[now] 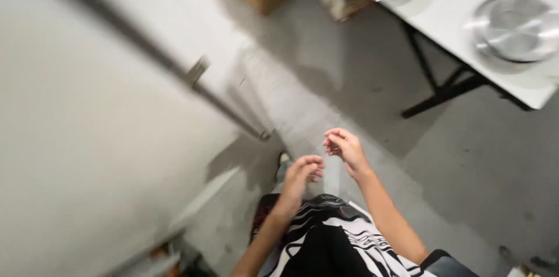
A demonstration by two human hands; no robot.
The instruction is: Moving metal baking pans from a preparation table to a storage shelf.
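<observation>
Both hands hang in the air over the floor point(466, 154), holding nothing. The left hand point(303, 175) has its fingers curled loosely inward, and the right hand point(345, 146), just beside it at about two o'clock, is half closed with the fingertips drawn together on empty air. The nearest thing to them is the long grey bar point(174, 67) on the white door point(87, 137), up at about ten o'clock; it looks stiff, smooth metal, probably slick, best gripped around its middle. Well apart at one o'clock stands a white table point(460, 18) with two shiny metal lids point(515, 26), likely light and clattery. Between door and black table legs point(442, 87) lies open room, though the table's edge juts near.
</observation>
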